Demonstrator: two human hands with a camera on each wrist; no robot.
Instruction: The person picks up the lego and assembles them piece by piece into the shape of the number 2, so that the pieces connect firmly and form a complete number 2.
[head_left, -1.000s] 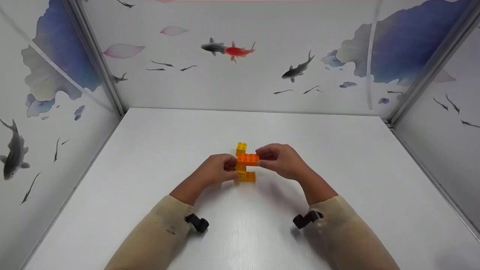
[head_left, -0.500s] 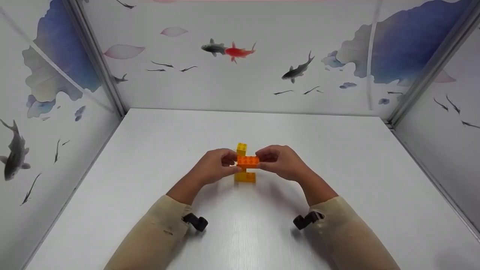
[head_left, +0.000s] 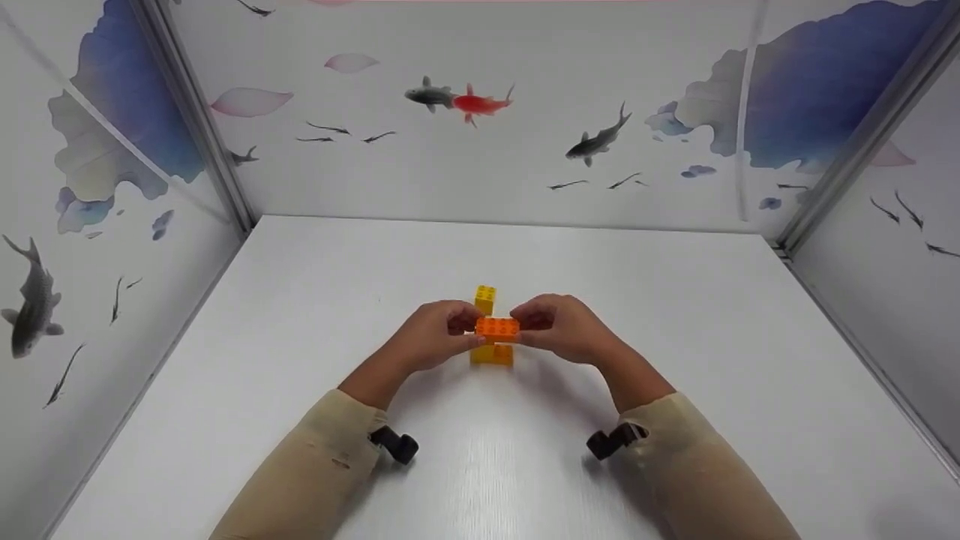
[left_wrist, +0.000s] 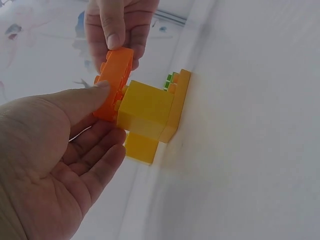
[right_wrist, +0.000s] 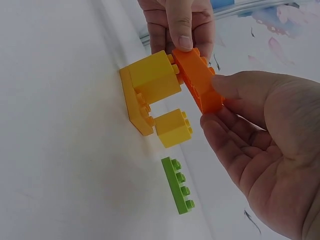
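Seemingly, the orange brick (head_left: 498,328), pinched by left hand (head_left: 436,337) and right hand (head_left: 568,326), is being fitted onto the yellow block (left_wrist: 148,104); level pressing is probably called for.

White table (head_left: 480,472): spreads all around the grip | amber plate (right_wrist: 133,102): flat on it, below the grip | yellow brick (head_left: 485,301): on it, just beyond the grip | green strip (right_wrist: 175,186): on it, right of the grip, studs up

Lettering or numbers — none legible.
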